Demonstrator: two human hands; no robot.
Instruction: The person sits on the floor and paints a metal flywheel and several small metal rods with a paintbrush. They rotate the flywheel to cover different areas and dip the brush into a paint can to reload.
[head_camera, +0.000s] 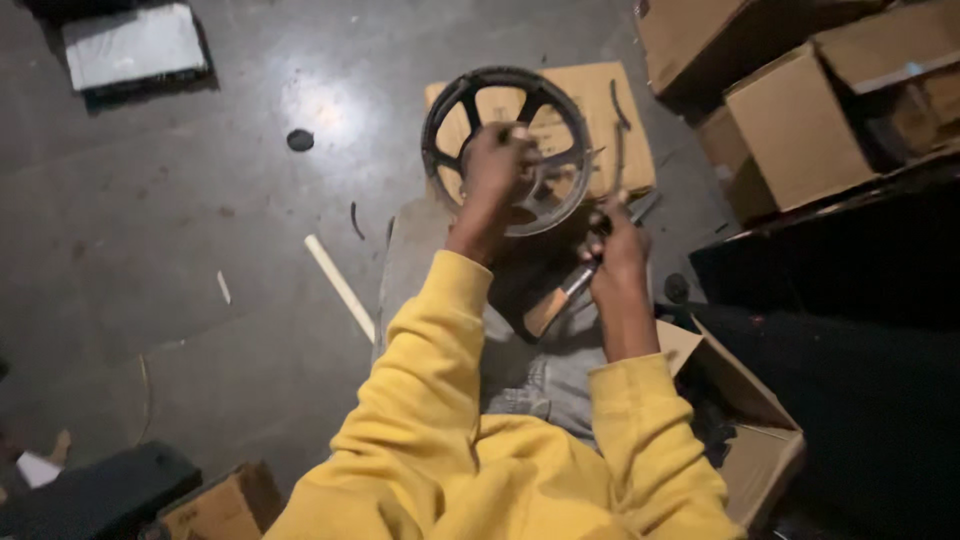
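A round black spoked wheel (447, 112) is held up over a flat piece of cardboard (600, 92) on the floor. My left hand (493, 168) grips the wheel near its hub, fingers closed around the spokes. My right hand (618, 252) is closed on a tool with a wooden handle (553, 306); the handle slants down toward my lap and its metal end reaches up to the wheel's lower right rim. Both arms wear yellow sleeves. My grey trousers show below the wheel.
Several cardboard boxes (800, 130) are stacked at the upper right. An open box (770, 450) stands by my right elbow. A pale stick (340, 287) lies on the grey concrete floor to the left. A flat grey panel (132, 45) rests at the upper left.
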